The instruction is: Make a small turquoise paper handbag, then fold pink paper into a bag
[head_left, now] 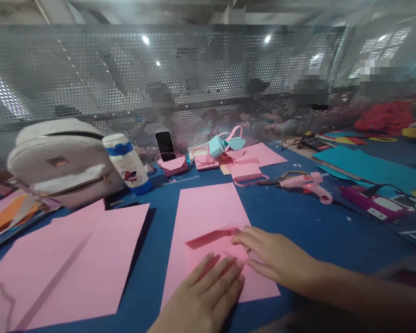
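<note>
A folded pink paper piece [208, 252] lies on a larger flat pink sheet [210, 203], with one flap raised along its far edge. My left hand [211, 289] rests on the near part of the folded piece, fingers stretched out and flat. My right hand [273, 254] pinches the folded piece at its right end, thumb and fingers around the corner. Part of the near edge is hidden under my left hand.
More pink sheets [86, 268] lie at left, near a white backpack [62, 166] and a bottle [126, 164]. Small paper bags [173, 165] and a phone [165, 144] stand behind. At right are a pink glue gun [307, 185], a purple power strip [374, 203] and blue sheets [370, 171].
</note>
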Action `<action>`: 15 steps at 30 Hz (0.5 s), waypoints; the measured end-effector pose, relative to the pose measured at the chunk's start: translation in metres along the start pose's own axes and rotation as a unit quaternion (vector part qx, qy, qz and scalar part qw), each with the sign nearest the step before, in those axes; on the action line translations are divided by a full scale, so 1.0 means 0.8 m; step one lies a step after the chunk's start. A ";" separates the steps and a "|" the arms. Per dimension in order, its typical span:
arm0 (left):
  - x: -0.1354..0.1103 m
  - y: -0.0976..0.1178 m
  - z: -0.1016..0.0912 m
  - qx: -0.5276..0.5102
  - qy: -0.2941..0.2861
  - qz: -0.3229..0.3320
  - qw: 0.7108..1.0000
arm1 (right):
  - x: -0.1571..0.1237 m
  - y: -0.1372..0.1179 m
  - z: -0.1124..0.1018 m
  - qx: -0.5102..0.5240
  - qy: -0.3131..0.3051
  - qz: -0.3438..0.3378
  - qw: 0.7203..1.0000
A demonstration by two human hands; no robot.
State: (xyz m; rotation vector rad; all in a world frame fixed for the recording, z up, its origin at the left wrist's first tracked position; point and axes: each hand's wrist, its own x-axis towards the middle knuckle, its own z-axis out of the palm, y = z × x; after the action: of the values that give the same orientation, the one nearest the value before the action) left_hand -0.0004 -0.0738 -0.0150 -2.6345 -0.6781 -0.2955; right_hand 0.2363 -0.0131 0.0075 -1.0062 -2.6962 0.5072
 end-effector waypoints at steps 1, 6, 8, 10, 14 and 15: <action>0.003 0.001 0.002 -0.011 0.001 0.005 1.000 | -0.001 0.001 0.002 -0.021 0.015 -0.014 1.000; 0.013 0.001 -0.003 -0.054 -0.030 0.007 0.998 | -0.006 0.007 0.017 -0.157 0.159 -0.115 0.968; 0.011 -0.001 -0.009 -0.058 -0.050 0.006 0.997 | -0.008 0.008 0.021 -0.194 0.199 -0.142 0.950; 0.004 -0.001 -0.016 -0.064 -0.060 -0.002 0.996 | -0.010 0.008 0.024 -0.221 0.228 -0.155 0.935; -0.018 -0.003 -0.033 -0.069 -0.055 -0.029 0.996 | -0.013 0.005 0.025 -0.248 0.226 -0.161 0.928; -0.024 -0.003 -0.037 -0.061 -0.051 -0.032 0.996 | -0.014 0.005 0.024 -0.249 0.218 -0.161 0.930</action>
State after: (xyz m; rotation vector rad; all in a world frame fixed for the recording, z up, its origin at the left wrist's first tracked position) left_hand -0.0211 -0.0925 0.0069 -2.7625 -0.8014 -0.2281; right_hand 0.2407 -0.0220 -0.0125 -0.6419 -2.5317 -0.4367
